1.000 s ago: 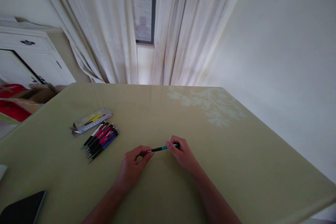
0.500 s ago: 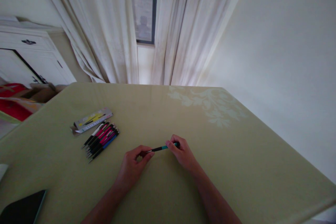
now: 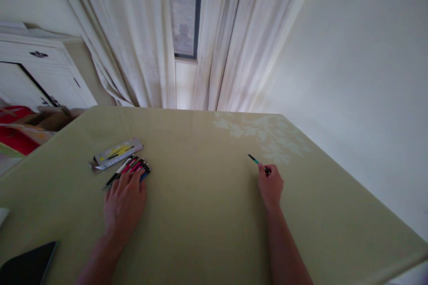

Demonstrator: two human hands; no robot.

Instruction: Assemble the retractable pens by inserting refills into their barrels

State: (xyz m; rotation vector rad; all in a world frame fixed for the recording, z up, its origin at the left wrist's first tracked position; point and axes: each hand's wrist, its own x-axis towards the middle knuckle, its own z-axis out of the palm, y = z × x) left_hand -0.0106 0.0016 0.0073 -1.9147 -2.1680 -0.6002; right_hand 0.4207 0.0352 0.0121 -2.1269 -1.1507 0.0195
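My left hand (image 3: pixel 124 200) rests over a row of ballpoint pens (image 3: pixel 133 165) on the left of the table, its fingers stretched out and slightly apart. The pens have black, white, pink and blue barrels, and their lower parts are covered by the fingers. Well to the right, my right hand (image 3: pixel 270 183) pinches a teal and black pen (image 3: pixel 253 159) near one end. The pen's tip points up and to the left, clear of the hand. Just behind the row lies a grey and yellow pen box (image 3: pixel 118 153) with its left flap open.
A pale green cloth covers the table (image 3: pixel 200 213), with a white leaf pattern at the far right. A dark flat object (image 3: pixel 28 263) lies at the near left corner. Beyond are curtains (image 3: pixel 130 35), a white cabinet (image 3: pixel 67 73) and a wall on the right.
My left hand has let go of the teal pen and moved left onto the row of pens. My right hand has carried the teal pen to the right, turning its tip away from me.
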